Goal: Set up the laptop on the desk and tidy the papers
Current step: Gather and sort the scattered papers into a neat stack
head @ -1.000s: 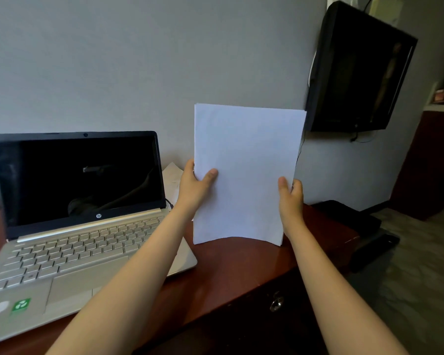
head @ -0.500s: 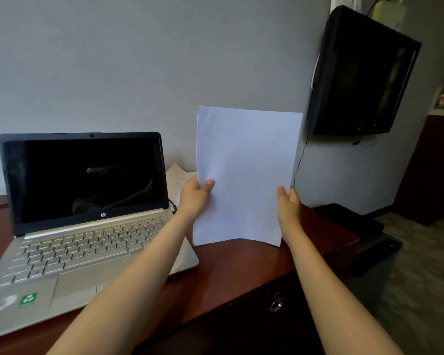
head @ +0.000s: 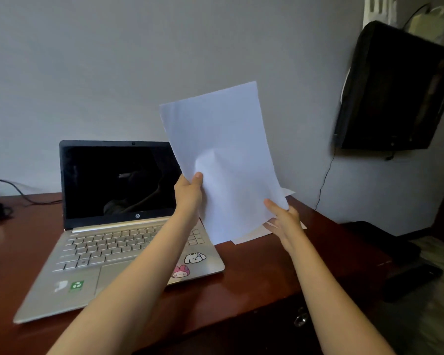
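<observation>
Dark red-brown wood runs under everything, a glossy surface with my two forearms reaching out over its near edge. Nearest on it sits the laptop, lid up, screen dark, cartoon stickers on the palm rest, so that half of the job looks done. Beyond the keyboard my left hand is closed on the left edge of the sheaf of papers, thumb in front and the other digits behind, lifting it clear of the wood and tipped to the left. My right hand is loosely curled at the lower right corner, touching it from below more than clamping it. A few loose sheets lie flat just beneath, poking out past the held bundle. To square the stack well, I judge I should bring it upright, let both hands slacken a little, tap the bottom edge on the wood to the right of the laptop so the sheets settle flush, then lay it on the loose ones. Further back, a cable trails at the far left and a dark wall-mounted screen hangs at the right.
</observation>
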A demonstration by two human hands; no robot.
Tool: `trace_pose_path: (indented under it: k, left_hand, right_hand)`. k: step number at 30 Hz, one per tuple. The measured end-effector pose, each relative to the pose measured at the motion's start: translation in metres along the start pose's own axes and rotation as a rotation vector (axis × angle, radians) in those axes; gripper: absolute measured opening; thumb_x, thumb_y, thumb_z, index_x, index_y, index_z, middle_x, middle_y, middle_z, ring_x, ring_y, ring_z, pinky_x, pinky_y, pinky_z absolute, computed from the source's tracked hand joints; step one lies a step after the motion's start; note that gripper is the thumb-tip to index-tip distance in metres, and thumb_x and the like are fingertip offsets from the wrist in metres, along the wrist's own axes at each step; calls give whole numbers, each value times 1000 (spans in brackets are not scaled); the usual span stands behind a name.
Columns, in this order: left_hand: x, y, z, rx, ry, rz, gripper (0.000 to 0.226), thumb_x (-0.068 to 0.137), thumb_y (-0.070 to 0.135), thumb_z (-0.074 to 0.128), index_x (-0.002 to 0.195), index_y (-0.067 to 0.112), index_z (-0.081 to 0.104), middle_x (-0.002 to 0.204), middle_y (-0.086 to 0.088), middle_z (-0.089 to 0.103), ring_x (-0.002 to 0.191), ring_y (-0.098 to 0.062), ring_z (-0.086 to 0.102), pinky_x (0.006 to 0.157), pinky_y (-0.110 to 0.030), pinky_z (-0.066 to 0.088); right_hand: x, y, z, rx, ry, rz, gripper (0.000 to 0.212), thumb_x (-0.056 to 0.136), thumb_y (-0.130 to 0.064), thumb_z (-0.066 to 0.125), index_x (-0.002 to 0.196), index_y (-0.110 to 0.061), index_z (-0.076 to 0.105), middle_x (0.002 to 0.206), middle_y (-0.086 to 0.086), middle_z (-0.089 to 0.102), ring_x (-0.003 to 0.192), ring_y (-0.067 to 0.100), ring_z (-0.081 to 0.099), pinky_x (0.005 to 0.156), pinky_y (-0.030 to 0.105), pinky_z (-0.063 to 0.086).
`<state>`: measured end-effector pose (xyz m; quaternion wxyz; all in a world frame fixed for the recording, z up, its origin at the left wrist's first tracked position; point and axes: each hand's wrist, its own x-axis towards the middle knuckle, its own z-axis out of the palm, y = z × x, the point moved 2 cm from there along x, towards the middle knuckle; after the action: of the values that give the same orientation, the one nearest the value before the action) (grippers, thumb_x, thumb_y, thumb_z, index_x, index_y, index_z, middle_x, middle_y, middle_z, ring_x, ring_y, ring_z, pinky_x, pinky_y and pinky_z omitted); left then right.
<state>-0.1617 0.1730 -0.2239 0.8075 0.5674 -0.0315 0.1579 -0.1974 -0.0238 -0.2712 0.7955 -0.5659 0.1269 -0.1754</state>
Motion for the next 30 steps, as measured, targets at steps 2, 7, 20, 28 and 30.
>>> trace_pose_path:
  k: [2,7,20,28,30]
  left_hand:
    - [2,4,-10,-36,30,4,32,98,8,44,129,8,50,115,-1,58,103,-16,54,88,-28,41]
    - [3,11,-39,-37,80,33,32,97,8,44,129,9,49,118,-2,58,108,-18,53,93,-31,42]
    - [-24,60,-147,887,444,568,81,73,-6,57,146,8,26,152,-21,17,136,-40,25,109,-51,23]
    - [-42,52,-223,1655,231,913,96,37,-22,67,115,31,48,128,-9,58,128,-30,39,104,-49,12]
    - [-50,58,-241,1649,257,962,83,43,-16,75,108,32,54,112,1,67,117,-28,56,108,-46,8]
  right_hand:
    - [-6,5,12,161,-73,97,14,87,-8,63,100,-8,57,104,11,62,92,26,62,69,29,49]
    - [-26,16,49,19,-312,50,12,91,-7,57,101,-14,58,97,4,67,82,21,66,63,27,56]
    - [-48,30,127,95,-212,107,24,91,7,51,112,-1,58,106,13,59,75,20,59,59,26,55]
    - [-90,50,200,45,-382,184,26,91,9,51,115,2,57,126,17,58,92,24,58,62,27,51]
    - [-103,55,217,10,-418,186,31,90,10,51,121,3,54,125,17,59,94,24,58,60,27,51]
